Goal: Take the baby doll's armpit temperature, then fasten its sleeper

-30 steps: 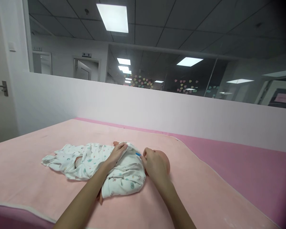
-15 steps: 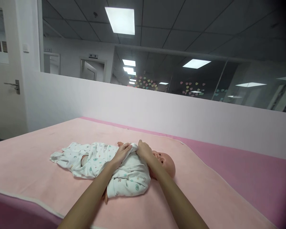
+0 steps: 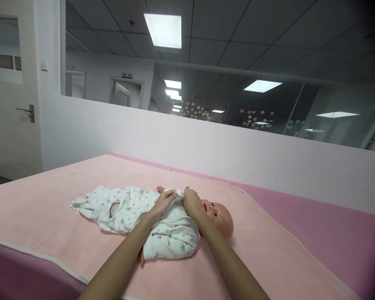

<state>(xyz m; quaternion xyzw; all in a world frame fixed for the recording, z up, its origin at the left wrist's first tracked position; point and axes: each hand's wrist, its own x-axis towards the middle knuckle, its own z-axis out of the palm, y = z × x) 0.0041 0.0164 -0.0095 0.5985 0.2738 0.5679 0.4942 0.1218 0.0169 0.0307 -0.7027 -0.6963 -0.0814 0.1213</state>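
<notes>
A baby doll point(image 3: 224, 218) lies on its back across the bed, head to the right. It is dressed in a white printed romper point(image 3: 171, 238), with the doll's hands poking out of the sleeves. My left hand point(image 3: 163, 204) pinches the romper's front edge at the doll's chest. Close beside it, near the doll's chin, my right hand point(image 3: 192, 201) is closed on the same cloth by the collar; its fingertips are partly hidden. At the leg part the romper gapes, and a bit of the doll's body shows there.
A pink sheet point(image 3: 81, 171) with a pale edge covers the darker pink mattress point(image 3: 325, 225). Behind the bed runs a white low wall point(image 3: 206, 141) with a window above. A door point(image 3: 12, 125) with a metal handle stands at the left.
The whole view has shifted slightly, so everything sits a little further right. Both hands keep their hold on the romper, with hardly any movement against the doll.
</notes>
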